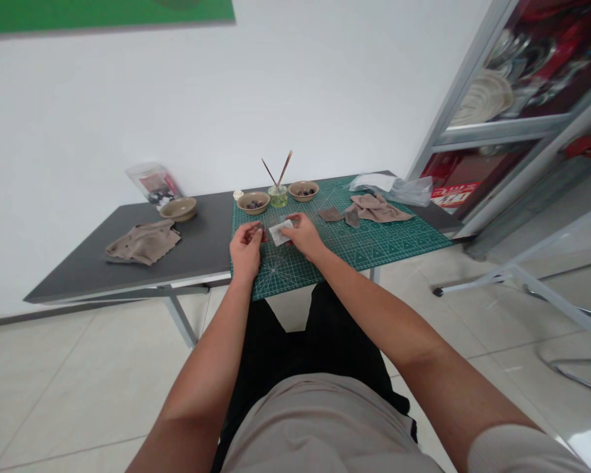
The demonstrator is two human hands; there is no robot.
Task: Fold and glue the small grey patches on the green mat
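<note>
We found the small white packet [280, 233] lying slantwise on the green cutting mat [384, 243], its right end in the closed grip of the right hand [303, 236] – the nearer hand. The left hand [246, 249] curled shut just beside it, on something too small to tell.

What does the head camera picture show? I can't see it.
A person's right hand touches a small white packet on a green cutting mat, while the left hand pinches something small and dark. Two tan bowls and a glass stand behind.
</note>
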